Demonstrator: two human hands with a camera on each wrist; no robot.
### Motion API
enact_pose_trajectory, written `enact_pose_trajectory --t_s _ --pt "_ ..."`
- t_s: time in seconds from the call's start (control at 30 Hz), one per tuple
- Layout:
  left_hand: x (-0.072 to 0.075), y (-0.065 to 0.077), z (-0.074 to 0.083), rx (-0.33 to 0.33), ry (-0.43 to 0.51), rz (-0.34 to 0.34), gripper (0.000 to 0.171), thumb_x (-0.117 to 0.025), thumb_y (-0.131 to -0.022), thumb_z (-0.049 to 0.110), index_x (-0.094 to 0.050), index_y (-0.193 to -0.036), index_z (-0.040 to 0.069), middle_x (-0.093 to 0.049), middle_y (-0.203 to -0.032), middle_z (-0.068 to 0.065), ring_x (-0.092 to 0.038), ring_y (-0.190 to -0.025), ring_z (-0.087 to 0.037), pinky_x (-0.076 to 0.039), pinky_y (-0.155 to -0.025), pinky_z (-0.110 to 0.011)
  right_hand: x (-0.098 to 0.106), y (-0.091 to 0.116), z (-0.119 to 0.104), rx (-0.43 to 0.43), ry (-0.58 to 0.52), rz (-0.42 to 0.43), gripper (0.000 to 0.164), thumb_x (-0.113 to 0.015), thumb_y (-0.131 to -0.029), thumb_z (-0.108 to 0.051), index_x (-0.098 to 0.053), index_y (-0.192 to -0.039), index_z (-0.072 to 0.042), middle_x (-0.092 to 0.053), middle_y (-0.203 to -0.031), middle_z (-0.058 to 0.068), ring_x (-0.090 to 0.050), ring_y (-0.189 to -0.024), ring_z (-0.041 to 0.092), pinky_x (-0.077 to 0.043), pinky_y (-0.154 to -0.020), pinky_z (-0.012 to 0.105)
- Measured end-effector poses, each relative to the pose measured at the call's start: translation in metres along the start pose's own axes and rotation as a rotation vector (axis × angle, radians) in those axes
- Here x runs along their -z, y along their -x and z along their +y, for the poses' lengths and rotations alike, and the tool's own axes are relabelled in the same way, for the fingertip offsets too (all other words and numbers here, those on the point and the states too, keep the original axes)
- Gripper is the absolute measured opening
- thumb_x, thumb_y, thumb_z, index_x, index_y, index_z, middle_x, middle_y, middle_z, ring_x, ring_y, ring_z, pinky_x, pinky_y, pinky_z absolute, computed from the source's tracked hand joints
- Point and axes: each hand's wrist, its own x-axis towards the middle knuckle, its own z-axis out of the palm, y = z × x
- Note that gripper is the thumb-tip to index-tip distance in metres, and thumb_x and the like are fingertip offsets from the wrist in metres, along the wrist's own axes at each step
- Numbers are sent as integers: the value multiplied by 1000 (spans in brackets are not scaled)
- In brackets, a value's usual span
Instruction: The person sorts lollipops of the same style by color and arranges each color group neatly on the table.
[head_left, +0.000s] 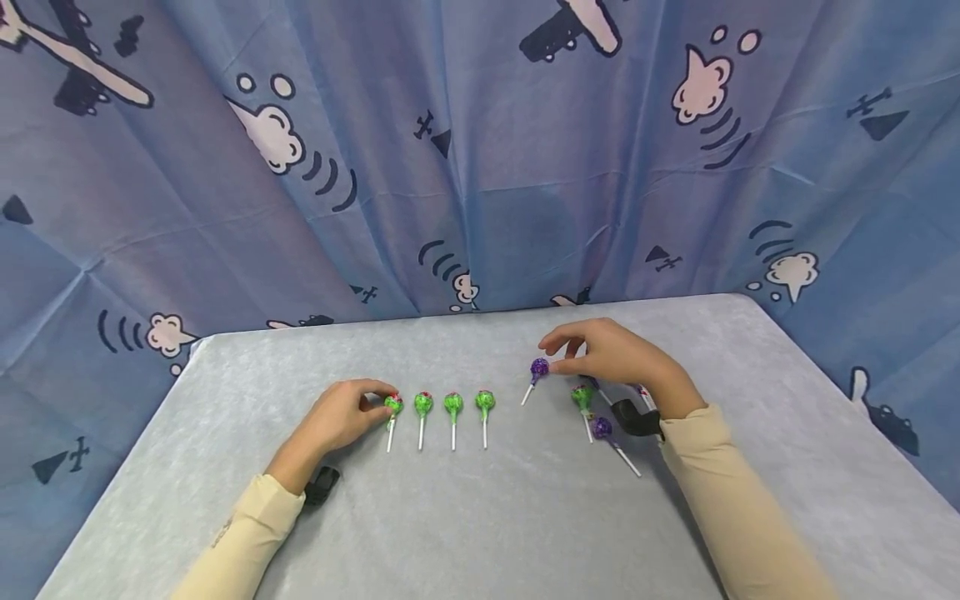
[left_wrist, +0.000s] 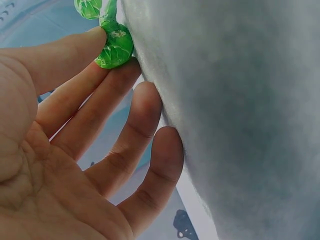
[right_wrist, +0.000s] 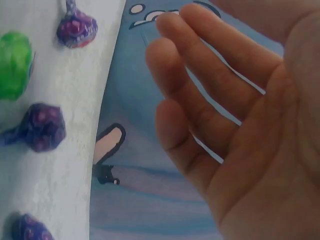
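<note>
My left hand [head_left: 343, 417] pinches the wrapped head of a green lollipop [head_left: 393, 404], leftmost in a row of green ones. In the left wrist view, the thumb lies on one side of that green lollipop [left_wrist: 117, 47] and the fingertips on the other, at the table surface. Over the right side of the table, my right hand [head_left: 611, 354] has its fingers bent loosely and apart. A purple lollipop [head_left: 539, 368] lies near its thumb, stick toward the front. The right wrist view shows nothing between the fingers; purple lollipops [right_wrist: 44, 127] lie off to the side.
Further green lollipops [head_left: 453, 404] continue the row, sticks toward the front. Below my right hand lie another green lollipop [head_left: 582, 398] and a purple one [head_left: 602, 428], close together, with more partly hidden under the wrist. A patterned blue curtain [head_left: 480, 167] hangs behind the white-covered table [head_left: 465, 525].
</note>
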Motion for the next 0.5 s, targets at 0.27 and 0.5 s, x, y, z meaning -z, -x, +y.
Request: enact_pose_trajectory --t_s 0.27,0.5 --pt "-3 -2 0 -3 15 -1 27 -76 -87 22 -75 -114 18 -73 -109 -5 -56 -74 -10 -44 -66 -29 4 9 17 20 24 -28 35 -72 -92 -23 -68 -125 -12 -71 -117 8 -65 -97 15 -53 -82 35" --pt "-2 -1 -2 9 1 -4 27 -75 -88 22 -75 -115 19 -73 -111 -4 -56 -76 -10 -45 -67 -29 0 20 33 24 41 -52 30 -73 -90 -22 -72 -119 -11 -73 -112 5 -65 -93 13 -51 -78 31"
